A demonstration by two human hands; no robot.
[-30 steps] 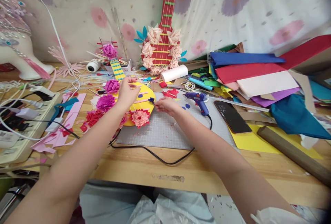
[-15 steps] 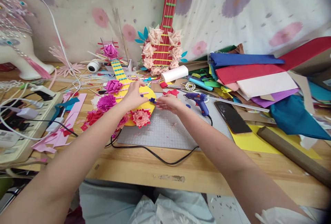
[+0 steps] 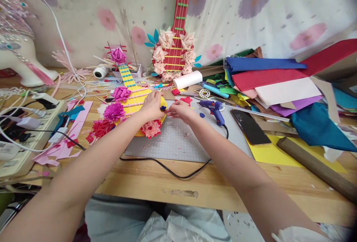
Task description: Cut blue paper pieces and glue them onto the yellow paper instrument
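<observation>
Cluttered tabletop [image 3: 156, 186]: the left hand [image 3: 152, 105] presses flat on the yellow paper guitar [image 3: 134, 102], whose neck runs away leftward, while the right hand [image 3: 180, 111] pinches a small blue piece [image 3: 163, 108] at its right rim.

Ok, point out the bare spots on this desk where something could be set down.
Free: the grey cutting mat between the yellow paper guitar and the phone, and the wooden desk edge nearer than the black cord. Crowded: the paper stack at right, the power strip at left.

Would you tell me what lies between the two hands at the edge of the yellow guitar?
In the head view, a small dark blue piece sits between the left hand and the right hand, at the yellow guitar edge.
</observation>
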